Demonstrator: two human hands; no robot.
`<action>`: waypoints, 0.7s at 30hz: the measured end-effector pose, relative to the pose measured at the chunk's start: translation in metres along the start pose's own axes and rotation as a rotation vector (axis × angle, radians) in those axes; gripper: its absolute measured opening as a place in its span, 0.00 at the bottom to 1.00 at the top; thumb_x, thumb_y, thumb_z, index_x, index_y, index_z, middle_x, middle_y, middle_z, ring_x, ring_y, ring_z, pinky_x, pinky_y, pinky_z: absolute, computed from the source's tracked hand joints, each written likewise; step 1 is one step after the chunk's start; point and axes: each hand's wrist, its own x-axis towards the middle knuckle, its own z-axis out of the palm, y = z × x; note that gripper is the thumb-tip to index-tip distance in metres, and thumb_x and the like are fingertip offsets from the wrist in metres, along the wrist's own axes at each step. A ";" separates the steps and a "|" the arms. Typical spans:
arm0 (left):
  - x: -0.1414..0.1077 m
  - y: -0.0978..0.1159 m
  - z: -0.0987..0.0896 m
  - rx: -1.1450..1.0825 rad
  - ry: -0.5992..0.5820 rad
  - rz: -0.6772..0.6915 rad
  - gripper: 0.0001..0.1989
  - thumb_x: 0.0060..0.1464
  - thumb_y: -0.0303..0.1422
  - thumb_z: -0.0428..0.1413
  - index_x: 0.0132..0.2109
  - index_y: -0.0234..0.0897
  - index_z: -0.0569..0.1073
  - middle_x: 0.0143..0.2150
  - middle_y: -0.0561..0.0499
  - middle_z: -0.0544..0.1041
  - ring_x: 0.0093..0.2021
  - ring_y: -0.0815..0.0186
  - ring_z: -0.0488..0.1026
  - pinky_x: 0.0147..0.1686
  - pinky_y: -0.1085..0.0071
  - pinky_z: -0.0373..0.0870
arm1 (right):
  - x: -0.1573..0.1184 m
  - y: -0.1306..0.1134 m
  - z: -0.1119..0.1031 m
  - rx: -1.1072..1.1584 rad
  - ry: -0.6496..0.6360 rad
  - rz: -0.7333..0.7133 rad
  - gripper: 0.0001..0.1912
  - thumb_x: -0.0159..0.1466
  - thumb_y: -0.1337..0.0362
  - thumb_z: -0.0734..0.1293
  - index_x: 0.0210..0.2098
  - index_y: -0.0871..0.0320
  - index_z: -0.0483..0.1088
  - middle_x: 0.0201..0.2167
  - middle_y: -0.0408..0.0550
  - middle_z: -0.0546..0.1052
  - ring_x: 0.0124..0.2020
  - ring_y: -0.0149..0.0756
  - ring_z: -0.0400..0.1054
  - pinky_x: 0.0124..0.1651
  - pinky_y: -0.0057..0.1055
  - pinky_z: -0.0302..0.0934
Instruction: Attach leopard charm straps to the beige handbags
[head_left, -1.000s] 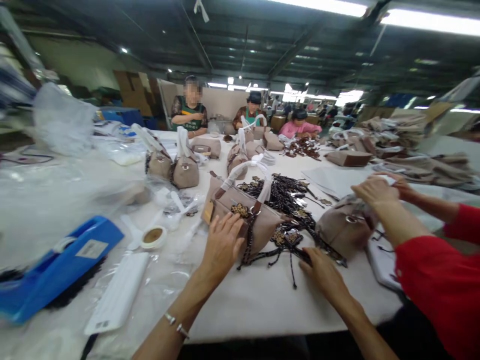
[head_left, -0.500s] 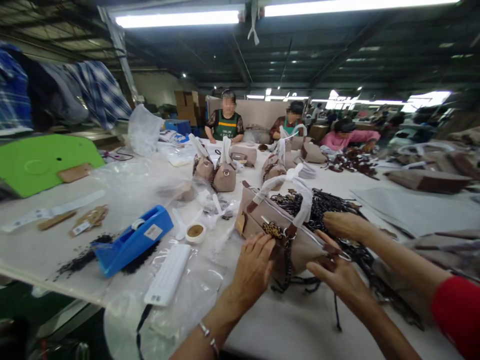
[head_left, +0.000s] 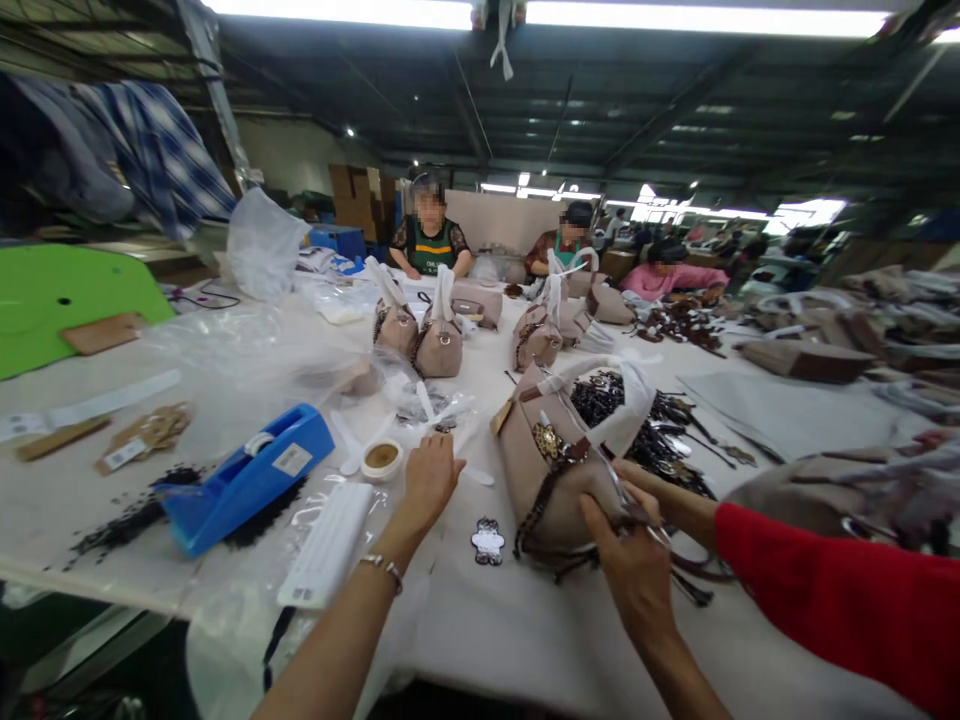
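Note:
A taupe handbag [head_left: 559, 500] with wrapped white handles stands tilted on the table. My right hand [head_left: 637, 560] is closed around its near right end, thumb on the side panel. A flower-shaped charm [head_left: 547, 438] and a dark braided cord [head_left: 538, 505] hang on the bag's front. My left hand [head_left: 433, 478] is off the bag, reaching forward by a small clear plastic bag [head_left: 435, 405], right of a round pot of brown paste [head_left: 382, 458]. Its fingers are curled downward, and what they hold is hidden. A pale-backed flower-shaped piece [head_left: 487, 541] lies between my hands.
A co-worker's red-sleeved arm [head_left: 817, 590] reaches behind the handbag from the right. Black braided cords [head_left: 660, 430] are piled behind it. A blue tape dispenser [head_left: 247, 480] and a white box-shaped device [head_left: 326, 545] lie left. More handbags [head_left: 439, 340] stand farther back.
My left hand has left the charm and moved left toward the plastic bag. The handbag has turned and shifted right, and the pale-backed flower piece now shows. The co-worker's arm has moved behind the bag.

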 end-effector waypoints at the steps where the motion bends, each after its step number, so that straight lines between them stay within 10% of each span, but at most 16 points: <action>1: 0.004 -0.003 0.004 0.006 -0.038 -0.013 0.11 0.53 0.28 0.56 0.45 0.33 0.72 0.47 0.39 0.75 0.53 0.50 0.68 0.52 0.55 0.64 | 0.007 -0.001 0.002 0.005 -0.036 0.002 0.28 0.57 0.49 0.67 0.52 0.58 0.67 0.52 0.57 0.71 0.55 0.50 0.65 0.60 0.48 0.57; 7: 0.011 -0.012 0.010 -0.157 -0.055 -0.134 0.07 0.54 0.25 0.50 0.40 0.33 0.70 0.41 0.38 0.76 0.50 0.50 0.71 0.50 0.55 0.64 | 0.024 0.003 -0.014 0.137 -0.410 0.150 0.35 0.56 0.52 0.68 0.59 0.58 0.61 0.54 0.57 0.73 0.51 0.45 0.70 0.50 0.40 0.67; 13: 0.000 -0.013 -0.007 -0.500 -0.098 -0.228 0.08 0.57 0.33 0.44 0.40 0.36 0.66 0.30 0.50 0.76 0.29 0.64 0.76 0.31 0.70 0.71 | 0.005 -0.011 -0.036 -0.114 -0.538 0.083 0.16 0.60 0.52 0.64 0.33 0.56 0.77 0.30 0.47 0.80 0.33 0.39 0.73 0.38 0.31 0.65; 21: -0.024 -0.020 -0.009 -0.502 0.021 -0.268 0.08 0.58 0.35 0.44 0.39 0.38 0.65 0.27 0.52 0.71 0.27 0.65 0.72 0.28 0.71 0.68 | -0.032 -0.062 0.044 -0.338 -0.862 -0.331 0.13 0.67 0.67 0.59 0.37 0.57 0.76 0.35 0.48 0.79 0.38 0.34 0.74 0.43 0.27 0.63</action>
